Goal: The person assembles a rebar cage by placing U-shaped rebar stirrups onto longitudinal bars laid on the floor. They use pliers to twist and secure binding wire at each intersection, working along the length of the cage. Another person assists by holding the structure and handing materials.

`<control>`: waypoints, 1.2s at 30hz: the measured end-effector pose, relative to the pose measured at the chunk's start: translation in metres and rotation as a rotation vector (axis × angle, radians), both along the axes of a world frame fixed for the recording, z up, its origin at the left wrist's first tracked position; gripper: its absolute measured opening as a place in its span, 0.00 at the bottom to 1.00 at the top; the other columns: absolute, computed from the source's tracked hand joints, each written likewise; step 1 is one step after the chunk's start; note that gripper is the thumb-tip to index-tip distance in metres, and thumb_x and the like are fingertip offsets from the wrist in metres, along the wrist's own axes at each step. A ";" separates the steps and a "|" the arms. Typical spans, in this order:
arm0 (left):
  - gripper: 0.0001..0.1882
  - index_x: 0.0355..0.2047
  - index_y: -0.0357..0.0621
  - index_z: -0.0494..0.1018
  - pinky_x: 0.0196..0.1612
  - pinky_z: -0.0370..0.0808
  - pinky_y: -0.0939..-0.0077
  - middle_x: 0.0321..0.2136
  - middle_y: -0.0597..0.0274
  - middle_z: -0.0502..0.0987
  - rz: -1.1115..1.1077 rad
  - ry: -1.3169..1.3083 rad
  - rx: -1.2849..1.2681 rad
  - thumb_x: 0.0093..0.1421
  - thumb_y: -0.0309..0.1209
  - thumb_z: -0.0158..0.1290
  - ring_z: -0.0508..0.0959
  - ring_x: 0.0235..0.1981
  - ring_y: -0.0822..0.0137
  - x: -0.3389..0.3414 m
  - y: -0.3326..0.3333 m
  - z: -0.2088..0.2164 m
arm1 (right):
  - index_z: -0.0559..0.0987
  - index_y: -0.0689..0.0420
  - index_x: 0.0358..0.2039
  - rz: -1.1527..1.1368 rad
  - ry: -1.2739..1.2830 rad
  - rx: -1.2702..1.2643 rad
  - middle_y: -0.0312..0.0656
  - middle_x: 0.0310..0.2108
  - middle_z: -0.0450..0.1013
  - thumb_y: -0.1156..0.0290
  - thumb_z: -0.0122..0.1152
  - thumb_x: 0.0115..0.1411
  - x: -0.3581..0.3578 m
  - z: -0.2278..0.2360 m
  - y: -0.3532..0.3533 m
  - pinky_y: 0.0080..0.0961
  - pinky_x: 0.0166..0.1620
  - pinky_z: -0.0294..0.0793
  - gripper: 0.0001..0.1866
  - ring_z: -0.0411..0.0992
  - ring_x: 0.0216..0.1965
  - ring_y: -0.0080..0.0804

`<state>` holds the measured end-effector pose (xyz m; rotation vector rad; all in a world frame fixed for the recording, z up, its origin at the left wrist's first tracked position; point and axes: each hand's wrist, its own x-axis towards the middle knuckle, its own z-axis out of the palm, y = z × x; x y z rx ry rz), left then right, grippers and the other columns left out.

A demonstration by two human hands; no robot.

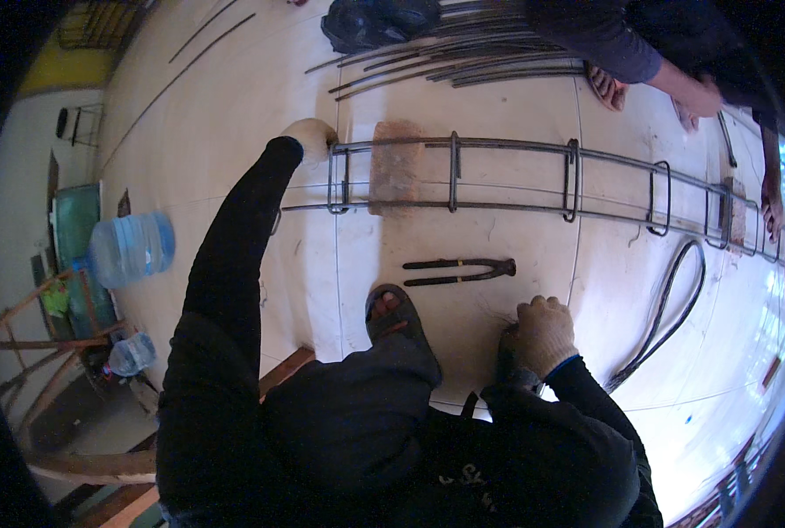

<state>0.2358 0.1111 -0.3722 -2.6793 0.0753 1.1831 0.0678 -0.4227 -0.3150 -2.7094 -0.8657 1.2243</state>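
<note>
A long rebar cage (515, 209), steel rods with rectangular stirrups, lies across the floor in front of me. My left hand (311, 141), in a cream work glove, is closed at the cage's left end; its fingertips are mostly hidden. Near my right foot, my right hand (545, 334) in a matching glove has its fingers curled. Whatever it may hold is out of sight, though thin wire (495, 310) shows beside it. Between the cage and my feet lie end-cutting pincers (463, 271) with dark handles, touched by neither hand.
A reddish brick block (398, 189) sits under the cage. Loose steel rods (463, 62) and a black bag (379, 24) lie beyond it. A co-worker's arm (685, 86) and feet are at upper right. A bent loop (674, 308) lies right; a large water bottle (132, 249) stands left.
</note>
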 end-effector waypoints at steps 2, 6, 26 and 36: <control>0.22 0.46 0.49 0.86 0.46 0.82 0.53 0.40 0.49 0.87 0.055 0.013 -0.035 0.48 0.24 0.58 0.86 0.45 0.47 0.001 -0.002 0.004 | 0.83 0.59 0.48 -0.097 -0.052 0.189 0.53 0.43 0.80 0.57 0.67 0.63 0.016 0.018 0.019 0.47 0.53 0.79 0.20 0.79 0.49 0.54; 0.17 0.41 0.50 0.87 0.47 0.81 0.51 0.39 0.47 0.86 0.007 -0.012 -0.057 0.49 0.31 0.58 0.85 0.43 0.45 -0.003 -0.005 0.013 | 0.74 0.64 0.58 -0.152 -0.110 0.512 0.58 0.47 0.80 0.51 0.71 0.61 0.077 0.033 0.088 0.50 0.52 0.79 0.34 0.80 0.50 0.55; 0.12 0.37 0.47 0.87 0.46 0.82 0.49 0.38 0.47 0.86 0.024 -0.178 -0.136 0.53 0.30 0.58 0.86 0.43 0.43 -0.015 -0.004 0.017 | 0.76 0.62 0.55 -0.319 -0.420 0.120 0.54 0.51 0.79 0.41 0.75 0.49 0.157 -0.024 0.320 0.38 0.57 0.79 0.43 0.78 0.55 0.46; 0.14 0.39 0.52 0.87 0.45 0.82 0.48 0.38 0.49 0.86 0.018 -0.174 -0.155 0.53 0.30 0.57 0.86 0.42 0.42 -0.018 -0.001 0.022 | 0.83 0.63 0.48 -0.243 -0.349 0.235 0.55 0.49 0.79 0.45 0.77 0.48 0.164 -0.016 0.316 0.41 0.55 0.82 0.37 0.80 0.53 0.50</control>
